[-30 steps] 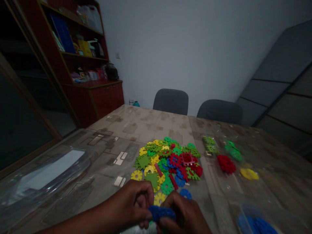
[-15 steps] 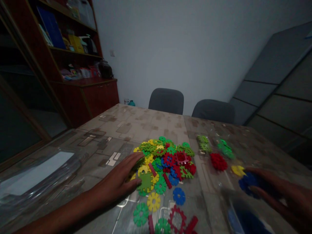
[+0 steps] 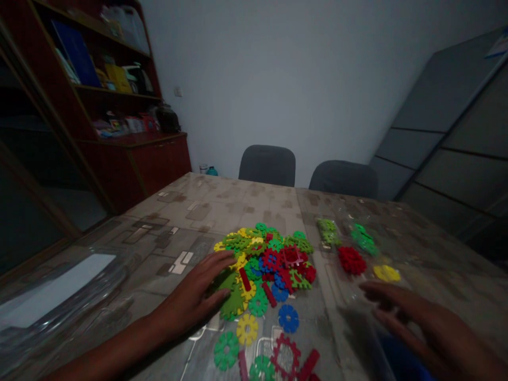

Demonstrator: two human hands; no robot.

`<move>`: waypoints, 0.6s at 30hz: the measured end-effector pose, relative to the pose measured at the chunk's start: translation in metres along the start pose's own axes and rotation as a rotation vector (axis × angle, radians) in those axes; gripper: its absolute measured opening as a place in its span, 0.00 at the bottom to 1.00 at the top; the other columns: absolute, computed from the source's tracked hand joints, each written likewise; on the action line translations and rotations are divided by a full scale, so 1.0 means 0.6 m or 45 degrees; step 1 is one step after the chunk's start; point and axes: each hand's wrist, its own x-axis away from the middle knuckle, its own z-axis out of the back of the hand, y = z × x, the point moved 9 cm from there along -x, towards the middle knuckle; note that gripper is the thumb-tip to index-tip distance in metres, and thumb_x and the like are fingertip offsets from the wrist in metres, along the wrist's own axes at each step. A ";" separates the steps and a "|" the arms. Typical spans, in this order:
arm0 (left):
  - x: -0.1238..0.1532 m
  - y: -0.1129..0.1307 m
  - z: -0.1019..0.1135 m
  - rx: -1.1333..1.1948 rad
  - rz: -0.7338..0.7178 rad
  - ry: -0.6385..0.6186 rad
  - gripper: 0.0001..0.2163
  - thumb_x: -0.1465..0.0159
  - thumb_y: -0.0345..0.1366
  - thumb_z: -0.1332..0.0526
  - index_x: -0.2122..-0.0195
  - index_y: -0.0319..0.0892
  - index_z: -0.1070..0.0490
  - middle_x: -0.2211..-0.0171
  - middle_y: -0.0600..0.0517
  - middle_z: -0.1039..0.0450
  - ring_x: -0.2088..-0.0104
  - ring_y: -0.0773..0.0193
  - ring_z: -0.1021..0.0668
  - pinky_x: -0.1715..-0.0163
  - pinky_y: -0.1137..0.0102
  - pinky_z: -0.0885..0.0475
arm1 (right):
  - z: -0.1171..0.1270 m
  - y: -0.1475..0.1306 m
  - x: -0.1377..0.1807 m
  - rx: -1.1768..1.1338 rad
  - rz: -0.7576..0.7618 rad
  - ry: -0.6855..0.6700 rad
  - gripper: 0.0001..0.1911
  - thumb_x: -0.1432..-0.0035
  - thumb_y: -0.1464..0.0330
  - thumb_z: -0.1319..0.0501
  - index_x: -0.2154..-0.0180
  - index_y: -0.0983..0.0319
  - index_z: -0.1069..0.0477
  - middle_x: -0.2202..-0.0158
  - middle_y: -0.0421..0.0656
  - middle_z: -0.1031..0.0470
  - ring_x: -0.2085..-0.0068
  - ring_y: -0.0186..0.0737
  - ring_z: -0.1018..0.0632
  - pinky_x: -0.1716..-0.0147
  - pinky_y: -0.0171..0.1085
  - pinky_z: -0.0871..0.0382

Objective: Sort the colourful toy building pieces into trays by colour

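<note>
Plastic pieces [image 3: 272, 260], heaped at lower centre, look light, stiff and hardly fragile, perhaps slick; pinching their notched rims should work best. The left hand [image 3: 202, 288] lies loosely spread at the heap's left edge; the right hand [image 3: 426, 320], lower right, has fingers parted, seemingly holding nothing.

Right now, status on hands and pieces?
Left hand open at mixed pile. Right hand open, no piece visible in it. Blue pieces partly hidden beneath it.
</note>
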 end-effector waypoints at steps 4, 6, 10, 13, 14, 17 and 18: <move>0.013 -0.032 -0.018 -0.149 0.035 0.020 0.29 0.28 0.51 0.44 0.30 0.47 0.44 0.28 0.38 0.46 0.31 0.37 0.40 0.36 0.41 0.39 | -0.065 -0.134 -0.092 -0.085 0.208 -0.288 0.21 0.33 0.60 0.44 0.42 0.57 0.26 0.44 0.49 0.21 0.47 0.50 0.20 0.47 0.49 0.25; 0.019 -0.039 -0.028 -0.157 0.047 -0.029 0.30 0.28 0.52 0.44 0.28 0.48 0.46 0.28 0.38 0.47 0.31 0.35 0.40 0.37 0.38 0.39 | -0.104 -0.170 -0.143 -0.033 0.233 -0.462 0.21 0.32 0.65 0.44 0.40 0.59 0.29 0.42 0.50 0.23 0.44 0.48 0.22 0.44 0.46 0.29; 0.024 -0.027 -0.032 -0.044 0.022 -0.108 0.29 0.28 0.50 0.42 0.29 0.51 0.47 0.29 0.41 0.44 0.32 0.40 0.36 0.36 0.44 0.37 | -0.168 -0.192 -0.233 0.137 0.149 -0.548 0.23 0.33 0.68 0.44 0.38 0.67 0.33 0.39 0.59 0.28 0.40 0.52 0.25 0.43 0.46 0.33; 0.022 -0.007 -0.025 0.093 -0.034 -0.114 0.27 0.27 0.47 0.42 0.29 0.54 0.46 0.30 0.45 0.41 0.33 0.46 0.34 0.35 0.50 0.35 | -0.217 -0.208 -0.254 0.208 0.129 -0.611 0.25 0.34 0.68 0.43 0.37 0.68 0.34 0.41 0.61 0.27 0.41 0.56 0.25 0.45 0.48 0.32; 0.021 0.000 -0.024 0.130 -0.054 -0.124 0.27 0.27 0.46 0.41 0.30 0.54 0.46 0.30 0.45 0.40 0.33 0.47 0.34 0.35 0.51 0.36 | -0.231 -0.216 -0.250 0.224 0.140 -0.639 0.24 0.34 0.69 0.42 0.39 0.68 0.32 0.43 0.61 0.25 0.43 0.57 0.23 0.47 0.49 0.31; 0.015 0.018 -0.017 0.213 -0.093 -0.121 0.24 0.28 0.43 0.40 0.32 0.52 0.41 0.34 0.45 0.34 0.35 0.49 0.31 0.36 0.53 0.35 | -0.255 -0.249 -0.220 0.232 0.211 -0.692 0.19 0.36 0.74 0.44 0.44 0.69 0.28 0.47 0.61 0.23 0.47 0.57 0.22 0.50 0.48 0.31; 0.012 0.022 -0.013 0.235 -0.088 -0.101 0.22 0.28 0.42 0.40 0.33 0.51 0.39 0.37 0.45 0.30 0.38 0.50 0.28 0.37 0.54 0.33 | -0.257 -0.262 -0.205 0.221 0.243 -0.706 0.19 0.35 0.75 0.45 0.45 0.68 0.27 0.47 0.60 0.23 0.47 0.55 0.22 0.50 0.47 0.31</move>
